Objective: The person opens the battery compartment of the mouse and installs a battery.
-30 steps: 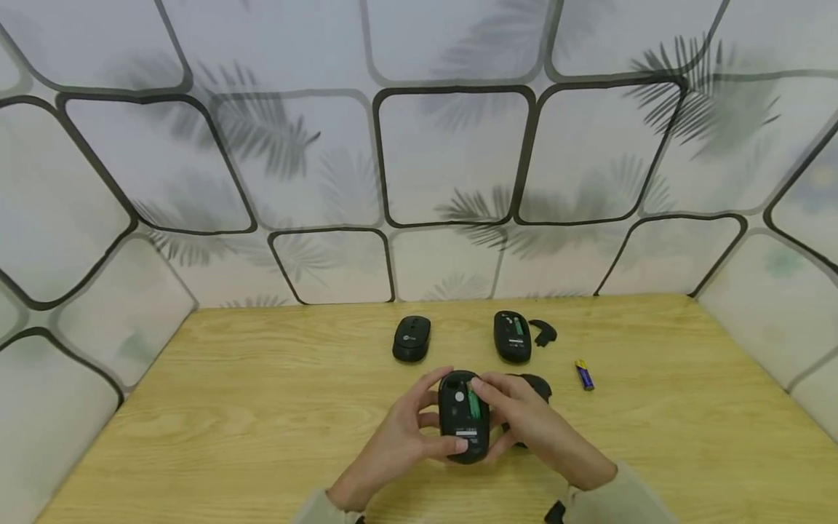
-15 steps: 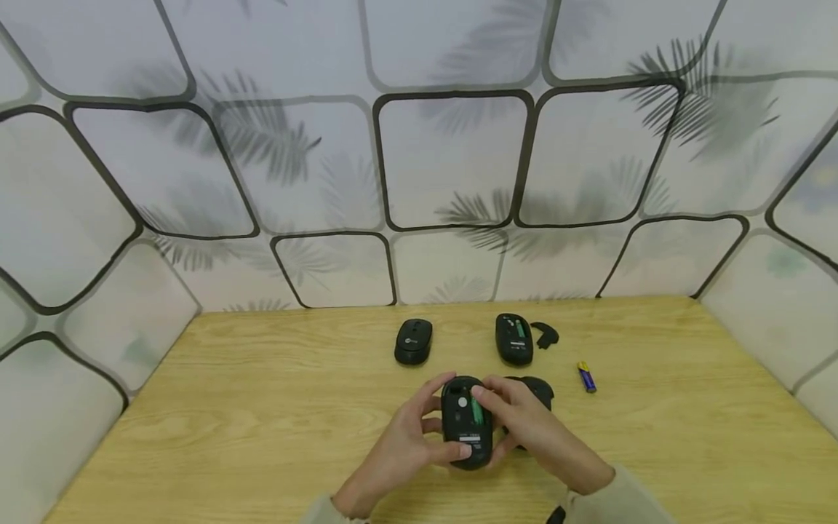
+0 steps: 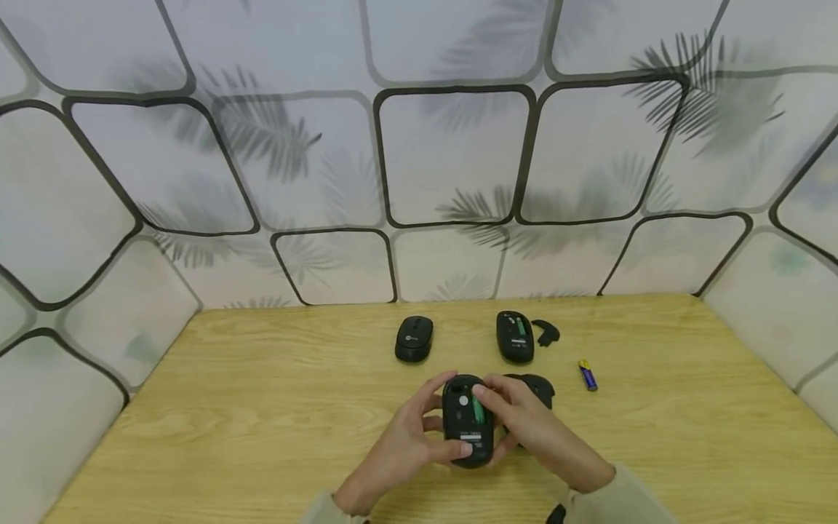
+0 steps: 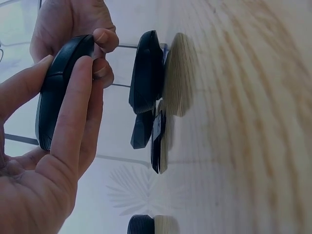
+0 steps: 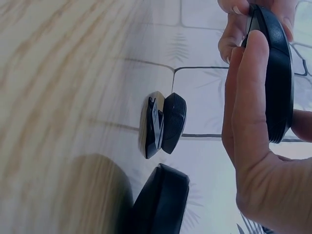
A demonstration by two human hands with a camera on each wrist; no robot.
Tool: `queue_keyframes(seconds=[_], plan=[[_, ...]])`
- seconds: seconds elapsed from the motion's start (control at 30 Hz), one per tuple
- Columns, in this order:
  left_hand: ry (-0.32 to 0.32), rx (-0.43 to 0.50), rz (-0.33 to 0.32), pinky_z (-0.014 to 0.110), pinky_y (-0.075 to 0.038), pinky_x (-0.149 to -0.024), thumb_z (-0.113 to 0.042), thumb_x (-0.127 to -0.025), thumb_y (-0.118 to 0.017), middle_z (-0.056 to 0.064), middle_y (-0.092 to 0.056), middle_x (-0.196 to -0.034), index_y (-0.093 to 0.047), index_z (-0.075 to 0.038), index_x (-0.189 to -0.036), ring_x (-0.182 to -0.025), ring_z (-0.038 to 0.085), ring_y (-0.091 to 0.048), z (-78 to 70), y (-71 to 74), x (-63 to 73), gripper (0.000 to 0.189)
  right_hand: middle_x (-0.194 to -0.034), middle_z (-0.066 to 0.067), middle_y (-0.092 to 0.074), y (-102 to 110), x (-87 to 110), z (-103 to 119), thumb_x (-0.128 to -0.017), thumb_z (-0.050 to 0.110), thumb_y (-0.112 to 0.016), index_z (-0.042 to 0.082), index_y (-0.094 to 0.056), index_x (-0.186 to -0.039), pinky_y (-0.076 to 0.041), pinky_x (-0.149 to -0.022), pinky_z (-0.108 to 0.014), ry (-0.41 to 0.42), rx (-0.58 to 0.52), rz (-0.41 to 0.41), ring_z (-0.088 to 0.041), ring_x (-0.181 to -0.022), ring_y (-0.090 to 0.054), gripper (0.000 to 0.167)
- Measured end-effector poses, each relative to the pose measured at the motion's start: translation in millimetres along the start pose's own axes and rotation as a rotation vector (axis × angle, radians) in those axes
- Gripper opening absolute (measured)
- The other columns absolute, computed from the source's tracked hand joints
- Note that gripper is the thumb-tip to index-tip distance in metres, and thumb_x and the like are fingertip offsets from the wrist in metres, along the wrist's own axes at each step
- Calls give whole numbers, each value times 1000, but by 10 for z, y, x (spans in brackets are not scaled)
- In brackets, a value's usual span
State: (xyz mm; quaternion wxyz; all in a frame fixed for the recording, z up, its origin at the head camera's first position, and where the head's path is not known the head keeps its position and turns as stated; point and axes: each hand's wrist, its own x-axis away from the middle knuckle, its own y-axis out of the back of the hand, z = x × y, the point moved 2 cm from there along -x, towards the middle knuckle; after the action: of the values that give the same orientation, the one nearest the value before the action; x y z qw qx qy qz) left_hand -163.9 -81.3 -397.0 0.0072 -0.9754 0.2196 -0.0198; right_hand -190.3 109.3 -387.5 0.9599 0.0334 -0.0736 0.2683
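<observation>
at lower centre of the head view, a person's two hands are holding a black mouse (image 3: 462, 421) underside up between them, its long axis running nearly straight up and down the frame. the left hand (image 3: 404, 440) is gripping from the left, thumb bent over the lower end; the right hand (image 3: 527, 418) is pinching the right side, its thumb resting at the upper end of a green battery (image 3: 479, 411). that battery is lying lengthwise in an uncovered compartment (image 3: 472, 412), the right hand being nearer to it; whether it is fully seated, one cannot tell. above, right of centre, an overturned mouse (image 3: 514, 345) is showing another green battery (image 3: 521, 326), with a curved black piece (image 3: 547, 333) lying just beside. farther right, a purple-and-yellow battery (image 3: 588, 375) is lying loose on the wooden table (image 3: 262, 400); up left, an upright mouse (image 3: 413, 339) is sitting apart. a dark object (image 3: 540, 386) is showing partly behind the right hand.
</observation>
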Motion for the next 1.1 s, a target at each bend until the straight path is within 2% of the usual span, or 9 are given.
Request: queue_keyframes(seconds=[0.17,0.4,0.63,0.83,1.1], plan=[[2,-25,-2,34,-61,-76,7,-83,-77,17,-56,-126,-39,-11,-155,-101,27,-66,-2,-5,5,84,-102,-14,-62,-19,7,-18,-110,27,-48,-12,-51,-127,-64,-57,-41,5,3,-9,-24,-85,-68,42],[-6,-13,7,33,-60,-74,11,-82,-76,17,-56,-127,-38,-10,-155,-102,27,-66,5,-9,1,84,-104,-14,-62,-21,12,-21,-110,24,-46,-12,-50,-128,-63,-55,-41,10,9,-18,-25,-85,-68,40],[-29,-64,0,33,-60,-79,9,-82,-78,17,-56,-127,-41,-11,-154,-100,27,-66,1,-8,1,84,-105,-15,-62,-34,4,-20,-110,17,-45,-12,-50,-128,-63,-53,-42,-10,24,-47,-24,-83,-68,34],[-17,-75,-7,37,-60,-81,9,-81,-79,16,-56,-128,-42,-15,-153,-102,28,-65,-13,-13,4,84,-105,-15,-61,-39,4,-17,-109,16,-46,-11,-50,-127,-62,-52,-42,-29,25,-66,-24,-82,-68,33],[-4,-61,-7,35,-60,-79,8,-82,-78,17,-56,-128,-42,-14,-153,-102,28,-65,-5,-13,14,83,-99,-14,-63,-47,6,-20,-109,16,-47,-11,-52,-124,-62,-52,-42,-11,32,-61,-23,-80,-68,31]])
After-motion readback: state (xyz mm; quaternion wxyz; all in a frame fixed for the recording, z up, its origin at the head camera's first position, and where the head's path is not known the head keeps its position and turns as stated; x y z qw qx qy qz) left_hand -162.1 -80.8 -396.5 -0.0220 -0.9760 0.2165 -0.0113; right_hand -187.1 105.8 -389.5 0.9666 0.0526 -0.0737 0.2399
